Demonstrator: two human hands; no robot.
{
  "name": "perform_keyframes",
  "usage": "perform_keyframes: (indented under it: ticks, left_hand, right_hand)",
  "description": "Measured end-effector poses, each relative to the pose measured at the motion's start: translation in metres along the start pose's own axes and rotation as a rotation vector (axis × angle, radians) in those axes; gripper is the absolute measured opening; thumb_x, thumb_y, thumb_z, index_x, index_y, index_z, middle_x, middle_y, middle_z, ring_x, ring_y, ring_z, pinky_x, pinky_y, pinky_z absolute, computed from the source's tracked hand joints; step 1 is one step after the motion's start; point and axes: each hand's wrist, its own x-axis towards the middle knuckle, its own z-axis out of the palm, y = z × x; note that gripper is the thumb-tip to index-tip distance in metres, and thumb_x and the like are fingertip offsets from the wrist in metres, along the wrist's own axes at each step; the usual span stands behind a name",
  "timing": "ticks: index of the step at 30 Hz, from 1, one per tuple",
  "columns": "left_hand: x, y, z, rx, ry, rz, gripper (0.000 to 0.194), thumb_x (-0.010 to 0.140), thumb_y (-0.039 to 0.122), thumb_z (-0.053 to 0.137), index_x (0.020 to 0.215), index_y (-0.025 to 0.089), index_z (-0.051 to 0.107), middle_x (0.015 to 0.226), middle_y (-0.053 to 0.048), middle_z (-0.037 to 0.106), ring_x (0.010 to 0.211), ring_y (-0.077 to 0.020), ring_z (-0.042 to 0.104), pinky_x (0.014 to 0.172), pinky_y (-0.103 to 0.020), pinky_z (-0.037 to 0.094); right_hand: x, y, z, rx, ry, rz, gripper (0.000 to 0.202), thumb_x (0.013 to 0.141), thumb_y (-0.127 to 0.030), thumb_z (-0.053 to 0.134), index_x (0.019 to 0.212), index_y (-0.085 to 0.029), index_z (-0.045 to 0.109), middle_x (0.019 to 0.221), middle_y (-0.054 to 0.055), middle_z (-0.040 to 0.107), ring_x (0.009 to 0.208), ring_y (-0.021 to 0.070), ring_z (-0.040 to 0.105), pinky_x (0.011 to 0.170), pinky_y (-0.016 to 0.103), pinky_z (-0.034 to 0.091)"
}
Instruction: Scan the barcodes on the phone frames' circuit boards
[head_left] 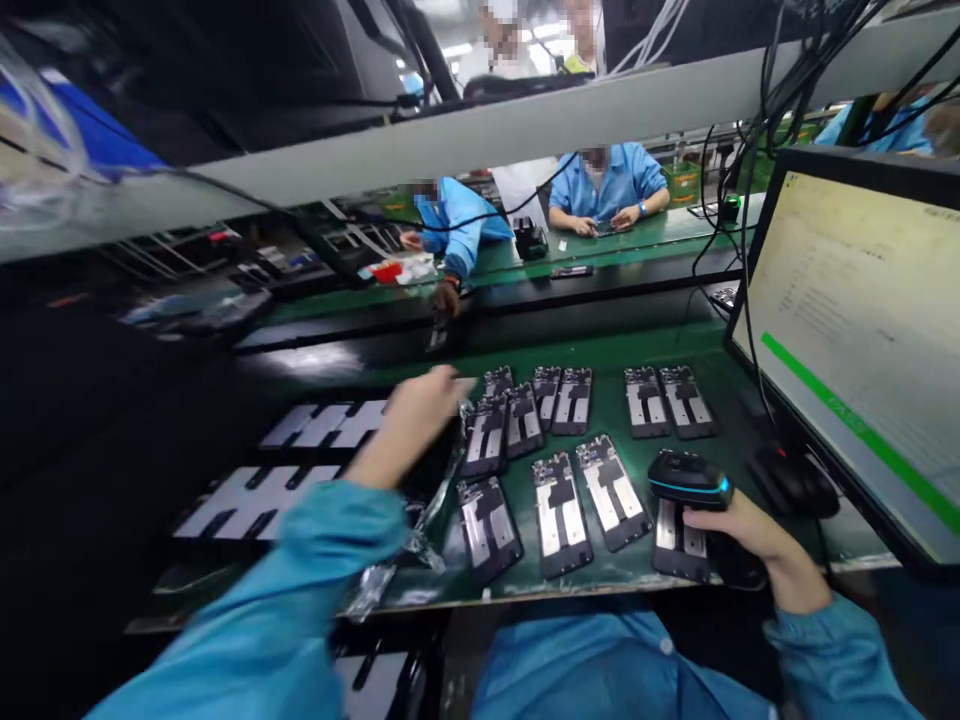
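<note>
My right hand (739,522) grips a black handheld scanner (688,480) with a glowing blue strip, held over a phone frame (679,545) near the table's front edge. My left hand (416,415) reaches over the table at centre left, beside the group of phone frames; its fingers are blurred and what they hold, if anything, cannot be made out. Several opened phone frames with silver plates lie on the green table, among them one (561,515) at the front middle and one (611,490) to its right. A dark tray (296,465) of pale parts lies left, partly behind my left arm.
A monitor (862,350) stands at the right, with a black mouse (795,480) before it. Clear plastic wrap (371,590) hangs by the tray. A grey beam (450,145) with cables crosses above. Two people in blue work across the table; one person's hand (448,296) reaches over the black strip.
</note>
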Motion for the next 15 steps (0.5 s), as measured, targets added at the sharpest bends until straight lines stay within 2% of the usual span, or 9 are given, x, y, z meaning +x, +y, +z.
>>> perform_keyframes:
  ticks: [2,3,5,6,7,9,13,15]
  left_hand:
    - [-0.011,0.080,0.047,-0.234,-0.087,0.139,0.024,0.087,0.031,0.063,0.104,0.014,0.066,0.079,-0.003,0.069,0.068,-0.0144,0.063,0.069,-0.024,0.047]
    - [-0.018,0.116,0.066,-0.383,-0.100,0.194,0.029,0.088,0.029,0.061,0.113,0.015,0.064,0.077,-0.002,0.068,0.067,-0.0138,0.062,0.069,-0.024,0.047]
    - [-0.033,0.172,0.090,-0.619,-0.138,0.240,0.034,0.088,0.027,0.062,0.120,0.016,0.063,0.070,0.001,0.063,0.062,-0.0122,0.058,0.066,-0.023,0.045]
    - [-0.040,0.189,0.097,-0.697,-0.154,0.232,0.033,0.087,0.026,0.062,0.119,0.017,0.064,0.066,0.003,0.059,0.059,-0.0114,0.055,0.063,-0.023,0.044]
    - [-0.045,0.199,0.101,-0.751,-0.172,0.211,0.032,0.086,0.026,0.063,0.117,0.016,0.065,0.064,0.004,0.057,0.056,-0.0106,0.053,0.061,-0.022,0.042]
    - [-0.050,0.204,0.104,-0.808,-0.192,0.164,0.030,0.086,0.026,0.063,0.113,0.016,0.066,0.061,0.005,0.053,0.053,-0.0096,0.049,0.058,-0.022,0.040]
    - [-0.048,0.190,0.104,-0.847,-0.192,0.120,0.031,0.086,0.028,0.063,0.114,0.015,0.066,0.060,0.005,0.052,0.051,-0.0094,0.048,0.057,-0.023,0.038]
    - [-0.052,0.187,0.106,-0.896,-0.236,0.088,0.033,0.085,0.030,0.064,0.114,0.015,0.065,0.062,0.004,0.054,0.052,-0.0098,0.051,0.056,-0.022,0.040]
  right_hand:
    - [0.001,-0.001,0.004,0.014,-0.008,0.001,0.047,0.060,-0.031,0.090,0.103,-0.020,0.076,0.102,0.007,0.077,0.104,0.0305,0.066,0.102,0.048,0.045]
    - [0.001,-0.002,0.005,0.025,-0.003,0.004,0.045,0.060,-0.032,0.090,0.101,-0.020,0.076,0.099,0.006,0.077,0.103,0.0297,0.066,0.101,0.047,0.045]
    - [0.001,-0.004,0.007,0.046,0.014,0.011,0.041,0.060,-0.034,0.089,0.096,-0.019,0.076,0.094,0.005,0.076,0.097,0.0278,0.067,0.097,0.046,0.047]
    - [0.001,-0.004,0.007,0.054,0.017,0.013,0.038,0.061,-0.035,0.088,0.093,-0.019,0.076,0.090,0.005,0.076,0.092,0.0267,0.067,0.095,0.045,0.049]
    - [0.001,-0.004,0.008,0.065,0.018,0.014,0.036,0.061,-0.036,0.088,0.090,-0.018,0.076,0.086,0.004,0.075,0.088,0.0256,0.067,0.092,0.044,0.050]
    - [-0.001,-0.004,0.008,0.089,0.016,0.006,0.035,0.060,-0.034,0.089,0.087,-0.017,0.075,0.080,0.003,0.074,0.082,0.0235,0.066,0.088,0.042,0.051]
    - [-0.001,-0.002,0.007,0.142,-0.002,-0.020,0.034,0.060,-0.028,0.089,0.089,-0.018,0.076,0.081,0.002,0.074,0.084,0.0222,0.066,0.092,0.041,0.049]
    - [0.002,0.000,0.002,0.180,-0.002,-0.024,0.030,0.062,-0.027,0.088,0.088,-0.019,0.076,0.086,0.002,0.075,0.088,0.0227,0.066,0.097,0.042,0.048]
